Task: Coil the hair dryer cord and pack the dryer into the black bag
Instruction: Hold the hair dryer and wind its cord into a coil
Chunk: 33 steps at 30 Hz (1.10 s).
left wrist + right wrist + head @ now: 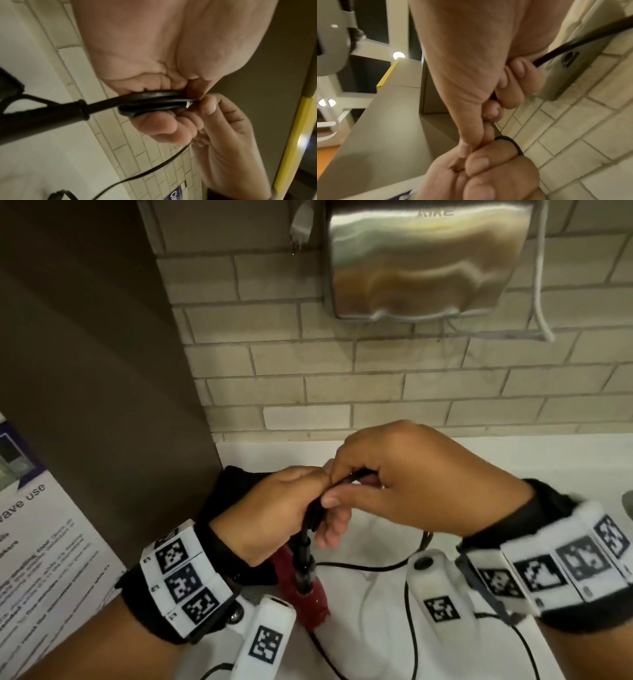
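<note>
I am in the middle of coiling the cord: the packing has not begun. My left hand (pixel 274 505) is curled round a small bundle of black loops (pixel 154 102), holding them flat between thumb and fingers, with the cord's thick strain-relief sleeve (pixel 303 549) running down from my fist to the red hair dryer (pixel 308 594), which hangs or leans below my left wrist above the white counter (pixel 513 453). My right hand (pixel 407 484) is closed too, its thumb and forefinger pinching the cord right at the top of the bundle, touching my left thumb, and feeding the next turn on.

The black bag (pixel 236 487) lies on the counter behind my left hand, against the brown panel (pixel 102 371); I cannot tell whether its mouth is open.

The next move, as I judge it, is to slide my right hand back along the loose cord (pixel 363 566), draw up another length and lay it over the loops without letting the held ones spring apart. A good deal of slack still trails over the counter, so several turns remain.

Counting: one hair dryer, one cord, one bag, two hands, both busy. In the bundle I make out about three loops in the left wrist view, though they overlap. On the tiled wall hangs one steel hand dryer (pixel 424 258).
</note>
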Motion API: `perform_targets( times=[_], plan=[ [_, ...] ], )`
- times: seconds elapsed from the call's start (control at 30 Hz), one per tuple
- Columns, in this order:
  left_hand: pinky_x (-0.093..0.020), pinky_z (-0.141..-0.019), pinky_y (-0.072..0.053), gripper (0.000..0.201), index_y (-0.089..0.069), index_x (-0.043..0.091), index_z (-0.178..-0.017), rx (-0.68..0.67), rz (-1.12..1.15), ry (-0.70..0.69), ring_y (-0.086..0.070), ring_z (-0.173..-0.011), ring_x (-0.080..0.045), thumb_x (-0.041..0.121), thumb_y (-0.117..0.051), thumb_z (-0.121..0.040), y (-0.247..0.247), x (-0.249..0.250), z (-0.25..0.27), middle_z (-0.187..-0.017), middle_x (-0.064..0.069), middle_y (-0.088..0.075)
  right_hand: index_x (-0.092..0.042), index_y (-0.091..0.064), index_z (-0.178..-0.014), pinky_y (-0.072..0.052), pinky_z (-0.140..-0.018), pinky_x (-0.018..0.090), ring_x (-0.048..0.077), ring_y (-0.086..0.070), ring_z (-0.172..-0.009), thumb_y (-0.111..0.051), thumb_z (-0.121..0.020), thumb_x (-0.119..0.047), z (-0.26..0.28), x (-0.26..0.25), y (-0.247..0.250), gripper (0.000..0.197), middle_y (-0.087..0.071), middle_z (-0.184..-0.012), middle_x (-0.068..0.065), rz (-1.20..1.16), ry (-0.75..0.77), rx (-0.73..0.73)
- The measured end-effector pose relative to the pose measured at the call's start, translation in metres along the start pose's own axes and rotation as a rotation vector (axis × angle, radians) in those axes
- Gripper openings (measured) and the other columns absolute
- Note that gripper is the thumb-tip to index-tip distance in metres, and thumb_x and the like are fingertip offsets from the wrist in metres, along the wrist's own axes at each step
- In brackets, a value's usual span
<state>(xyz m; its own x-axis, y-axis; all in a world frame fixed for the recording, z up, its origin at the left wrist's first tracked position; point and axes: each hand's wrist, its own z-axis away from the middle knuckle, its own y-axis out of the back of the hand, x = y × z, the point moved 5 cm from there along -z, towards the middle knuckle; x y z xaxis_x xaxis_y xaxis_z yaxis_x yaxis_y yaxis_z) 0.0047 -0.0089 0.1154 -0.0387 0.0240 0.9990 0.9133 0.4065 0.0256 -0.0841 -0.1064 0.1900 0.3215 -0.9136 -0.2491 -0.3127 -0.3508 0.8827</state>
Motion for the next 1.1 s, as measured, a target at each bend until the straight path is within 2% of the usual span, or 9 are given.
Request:
perform_targets(
  times=[0.13,0.27,0.37,0.53,0.67,0.8,0.93,1.03,1.1],
  plan=[
    [-0.034,-0.053,-0.029,0.052,-0.054,0.008,-0.07,-0.129,0.127,0.103,-0.045,-0.052,-0.022,0.047,-0.036,-0.099,0.006,-0.002,0.0,-0.062,-0.008,-0.05,-0.02,-0.075,-0.086,-0.059,-0.071,0.035,0.008,-0.069,-0.073,-0.079,-0.082,-0.034,-0.011,0.023,-0.005,0.015,-0.074,-0.078,-0.006,-0.277,-0.122,0.037],
    [-0.032,-0.046,-0.013,0.047,-0.044,0.011,-0.061,-0.318,0.458,0.166,-0.033,-0.043,-0.015,0.036,-0.037,-0.1,0.002,-0.002,0.009,-0.054,-0.003,-0.04,-0.011,-0.068,-0.082,-0.052,-0.066,0.016,0.005,-0.062,-0.065,-0.077,-0.084,-0.006,-0.004,0.057,-0.015,0.01,-0.068,-0.072,0.001,-0.714,-0.256,0.173],
    [-0.031,-0.045,-0.008,0.047,-0.037,0.013,-0.058,-0.438,0.687,0.115,-0.027,-0.042,-0.015,0.034,-0.039,-0.101,-0.002,0.0,0.013,-0.053,-0.003,-0.032,0.0,-0.066,-0.084,-0.043,-0.055,0.006,-0.005,-0.057,-0.053,-0.07,-0.09,-0.002,0.007,0.077,-0.034,0.007,-0.065,-0.066,0.001,-0.772,-0.361,0.237],
    [-0.028,-0.049,-0.03,0.044,-0.034,0.016,-0.061,-0.341,0.859,-0.063,-0.032,-0.05,-0.016,0.031,-0.036,-0.102,0.006,0.006,0.003,-0.057,-0.002,-0.032,-0.006,-0.063,-0.082,-0.046,-0.065,0.021,0.007,-0.058,-0.063,-0.063,-0.097,-0.024,0.035,0.089,-0.085,0.023,-0.065,-0.064,0.003,-0.579,-0.474,0.149],
    [-0.032,-0.077,-0.051,0.048,-0.049,0.013,-0.064,-0.148,0.935,-0.125,-0.06,-0.081,-0.025,0.037,-0.034,-0.104,0.018,-0.004,-0.009,-0.07,-0.006,-0.052,-0.018,-0.05,-0.079,-0.042,-0.057,0.028,0.008,-0.046,-0.055,-0.052,-0.101,-0.036,0.048,0.063,-0.102,0.029,-0.051,-0.06,0.004,-0.362,-0.365,-0.014],
    [-0.041,-0.098,-0.054,0.043,-0.054,0.012,-0.071,0.108,0.839,-0.145,-0.067,-0.107,-0.033,0.033,-0.037,-0.104,0.029,-0.015,-0.019,-0.079,-0.009,-0.059,-0.03,-0.034,-0.086,-0.039,-0.055,0.033,0.015,-0.043,-0.058,-0.041,-0.104,-0.039,0.044,0.028,-0.093,0.021,-0.044,-0.064,-0.01,0.06,-0.16,-0.204],
    [-0.037,-0.084,-0.054,0.033,-0.054,0.01,-0.078,0.226,0.373,-0.1,-0.067,-0.09,-0.029,0.027,-0.042,-0.104,0.018,-0.017,-0.023,-0.08,-0.009,-0.058,-0.022,-0.057,-0.095,-0.05,-0.057,0.037,0.023,-0.062,-0.064,-0.046,-0.101,-0.036,0.033,0.009,-0.057,0.02,-0.067,-0.08,-0.002,0.216,-0.056,-0.167],
    [-0.035,-0.08,-0.044,0.028,-0.063,0.018,-0.078,0.187,0.069,-0.048,-0.057,-0.077,-0.018,0.033,-0.049,-0.096,0.006,-0.016,-0.021,-0.078,-0.003,-0.059,-0.029,-0.066,-0.099,-0.055,-0.064,0.035,0.014,-0.067,-0.072,-0.053,-0.097,-0.041,0.02,0.003,-0.025,0.018,-0.073,-0.087,-0.01,0.221,-0.064,-0.17],
    [-0.039,-0.081,-0.045,0.032,-0.065,0.015,-0.081,0.124,-0.053,-0.011,-0.056,-0.077,-0.023,0.032,-0.046,-0.101,0.001,-0.013,-0.019,-0.076,-0.006,-0.061,-0.035,-0.069,-0.093,-0.053,-0.064,0.028,0.004,-0.063,-0.071,-0.061,-0.091,-0.043,0.012,0.005,-0.001,0.011,-0.071,-0.081,-0.016,0.182,-0.096,-0.135]
  ],
)
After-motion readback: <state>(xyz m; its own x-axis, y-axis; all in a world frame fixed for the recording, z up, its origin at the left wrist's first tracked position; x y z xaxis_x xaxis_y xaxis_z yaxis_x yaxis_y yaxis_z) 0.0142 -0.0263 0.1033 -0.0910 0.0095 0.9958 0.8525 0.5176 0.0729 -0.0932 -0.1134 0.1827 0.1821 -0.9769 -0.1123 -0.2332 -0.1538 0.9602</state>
